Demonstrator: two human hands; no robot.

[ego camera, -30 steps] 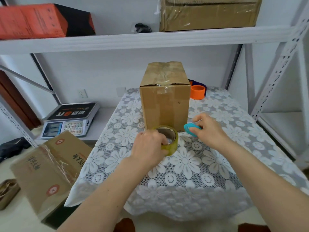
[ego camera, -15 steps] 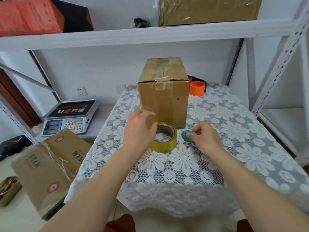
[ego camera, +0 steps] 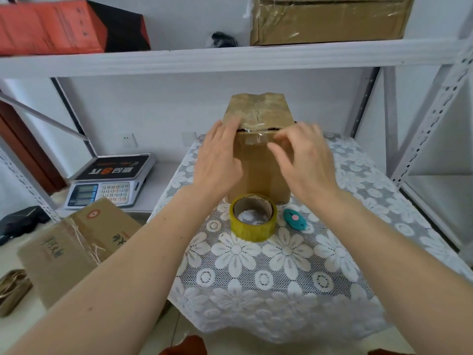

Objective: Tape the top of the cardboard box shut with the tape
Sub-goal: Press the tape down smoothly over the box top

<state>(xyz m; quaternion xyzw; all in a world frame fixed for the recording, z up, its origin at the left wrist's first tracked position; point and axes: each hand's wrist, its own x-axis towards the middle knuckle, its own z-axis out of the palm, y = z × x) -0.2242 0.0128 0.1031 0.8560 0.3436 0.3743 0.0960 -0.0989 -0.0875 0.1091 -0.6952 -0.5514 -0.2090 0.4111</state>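
A tall brown cardboard box (ego camera: 258,172) stands upright on the lace-covered table (ego camera: 281,272). Clear tape runs over its top flaps and down the front face. My left hand (ego camera: 217,160) is raised at the box's upper left corner, fingers straight, touching the top edge. My right hand (ego camera: 304,160) hovers at the upper right front, fingers loosely bent and blurred, holding nothing. The yellowish tape roll (ego camera: 253,220) lies flat on the table just in front of the box. A teal cutter (ego camera: 294,219) lies to the right of the roll.
A white shelf board (ego camera: 230,56) runs overhead with red and brown boxes on it. A digital scale (ego camera: 110,180) sits on a lower ledge to the left. A printed carton (ego camera: 74,247) lies below the table's left side. Rack posts stand at the right.
Both hands have let go of the tape roll and the teal cutter and risen to the top of the box. The roll and cutter now lie free on the table.
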